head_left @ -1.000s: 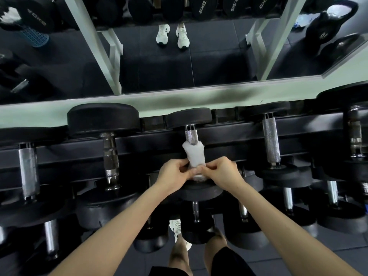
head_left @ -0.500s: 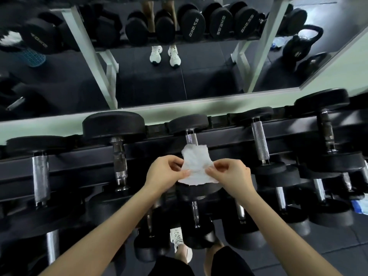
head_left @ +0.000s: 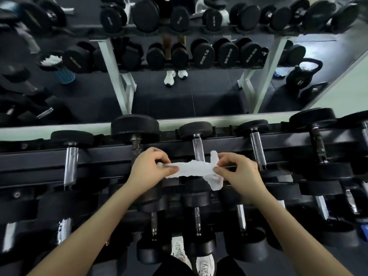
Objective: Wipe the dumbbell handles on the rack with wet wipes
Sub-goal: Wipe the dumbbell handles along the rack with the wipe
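The wet wipe [head_left: 191, 169] is held stretched over the middle of the rack [head_left: 39, 161], one end pinched by the left hand [head_left: 148, 169] and the other by the right hand [head_left: 241, 173]. It lies across the near end of the middle dumbbell handle [head_left: 199, 151], though contact cannot be told. If pulled tighter, the thin sheet could be torn, or its loose corner snagged.

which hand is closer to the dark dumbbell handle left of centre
Left. The left hand sits over the dark handle; the right hand is well to its right.
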### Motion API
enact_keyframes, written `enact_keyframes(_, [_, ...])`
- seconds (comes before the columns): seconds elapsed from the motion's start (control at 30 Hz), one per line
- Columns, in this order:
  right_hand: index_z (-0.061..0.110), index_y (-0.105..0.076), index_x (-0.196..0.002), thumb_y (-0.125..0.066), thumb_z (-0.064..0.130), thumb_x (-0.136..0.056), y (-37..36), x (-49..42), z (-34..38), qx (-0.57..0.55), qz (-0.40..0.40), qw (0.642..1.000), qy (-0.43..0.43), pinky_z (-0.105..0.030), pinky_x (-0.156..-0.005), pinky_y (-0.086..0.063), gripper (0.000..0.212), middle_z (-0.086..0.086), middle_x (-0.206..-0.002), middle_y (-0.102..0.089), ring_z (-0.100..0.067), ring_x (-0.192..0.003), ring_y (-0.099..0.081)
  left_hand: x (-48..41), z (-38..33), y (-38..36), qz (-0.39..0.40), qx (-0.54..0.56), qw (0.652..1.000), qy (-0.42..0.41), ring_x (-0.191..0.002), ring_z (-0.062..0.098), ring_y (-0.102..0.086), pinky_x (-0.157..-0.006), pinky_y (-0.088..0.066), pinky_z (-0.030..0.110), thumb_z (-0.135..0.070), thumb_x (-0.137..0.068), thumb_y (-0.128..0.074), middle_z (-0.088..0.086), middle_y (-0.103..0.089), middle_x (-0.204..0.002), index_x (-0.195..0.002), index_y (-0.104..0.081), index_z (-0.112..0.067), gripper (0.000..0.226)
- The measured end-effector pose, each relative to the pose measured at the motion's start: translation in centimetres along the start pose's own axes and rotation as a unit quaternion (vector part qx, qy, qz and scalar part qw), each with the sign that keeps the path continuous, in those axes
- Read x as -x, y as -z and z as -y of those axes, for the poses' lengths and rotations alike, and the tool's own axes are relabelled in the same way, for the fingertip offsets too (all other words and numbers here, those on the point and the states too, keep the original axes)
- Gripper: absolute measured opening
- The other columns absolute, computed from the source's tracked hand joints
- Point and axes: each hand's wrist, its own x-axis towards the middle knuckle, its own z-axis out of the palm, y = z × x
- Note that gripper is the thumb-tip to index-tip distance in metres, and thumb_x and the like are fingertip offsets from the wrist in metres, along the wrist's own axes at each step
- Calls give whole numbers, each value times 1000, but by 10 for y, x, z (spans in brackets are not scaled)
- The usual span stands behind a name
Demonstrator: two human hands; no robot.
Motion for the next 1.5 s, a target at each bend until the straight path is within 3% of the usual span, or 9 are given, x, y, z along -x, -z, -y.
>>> enact_keyframes(0.17, [19,-61,-74,-70,13,-82,-2,1,3,-101,94,990,7,-35,-65,-51,13,3,-72,-68,-13,-65,-61,28,6,21,37,185,979,73,-68,10,-55,-65,-40,22,-17,-72,-79,-11,-61,-67,-61,-52,-18,29])
enact_keyframes(0.53, [19,-73,-91,-66,11,-85,-82,-10,42,-86,115,990,0,-15,-71,-45,12,14,-84,-68,-1,-79,-62,39,77,80,-91,249,955,134,-72,9,-56,-58,-47,15,-7,-73,-77,-2,-63,-80,-85,-67,-12,16])
enact_keyframes(0.73, [19,-73,-95,-66,12,-85,-134,-44,81,-87,54,993,-56,-23,-80,-49,14,11,-89,-69,-9,-87,-64,-9,123,126,-95,187,969,133,-93,17,-58,-73,-47,24,-9,-74,-75,0,-64,-97,-98,-66,-13,26])
enact_keyframes(0.83, [23,-63,-120,-61,23,-88,-165,-66,89,122,10,988,-93,-34,-95,-41,32,1,-118,-66,-22,-111,-58,-39,144,124,-63,17,988,142,-109,23,-55,-92,-47,37,-30,-76,-74,3,-56,-120,-125,-53,-21,54])
enact_keyframes(0.93, [22,-54,-132,-53,33,-92,-189,-60,95,225,-42,965,-130,-39,-97,-35,41,-6,-129,-60,-30,-120,-51,-46,152,107,-67,-74,988,117,-112,27,-56,-92,-46,36,-39,-81,-66,6,-59,-123,-123,-56,-19,48])
enact_keyframes(1.07, [18,-68,-102,-49,39,-93,-216,-48,103,170,-39,969,-175,-35,-86,-38,30,-4,-106,-70,-28,-104,-61,-39,152,77,-48,-40,991,116,-100,23,-64,-78,-46,29,-39,-88,-58,4,-71,-102,-104,-69,-14,32])
enact_keyframes(1.17, [13,-58,-64,-53,40,-90,-228,-55,106,70,-5,982,-176,-31,-59,-36,38,-4,-66,-62,-30,-73,-60,-42,154,54,-6,35,990,138,-83,24,-66,-67,-47,30,-41,-89,-56,5,-72,-85,-89,-72,-14,31])
enact_keyframes(1.27, [13,-72,-74,-54,47,-90,-240,-64,105,-34,31,980,-195,-28,-50,-41,41,-2,-59,-64,-23,-59,-62,-49,153,33,20,189,964,186,-75,24,-68,-69,-52,37,-41,-88,-58,5,-72,-76,-80,-72,-15,30])
enact_keyframes(1.5, [14,-78,-83,-70,23,-83,-240,-81,86,-224,19,951,-215,-38,-75,-57,11,-6,-75,-74,-17,-77,-71,-62,148,17,15,414,873,257,-78,12,-69,-72,-54,22,-27,-81,-71,0,-72,-77,-87,-72,-10,18])
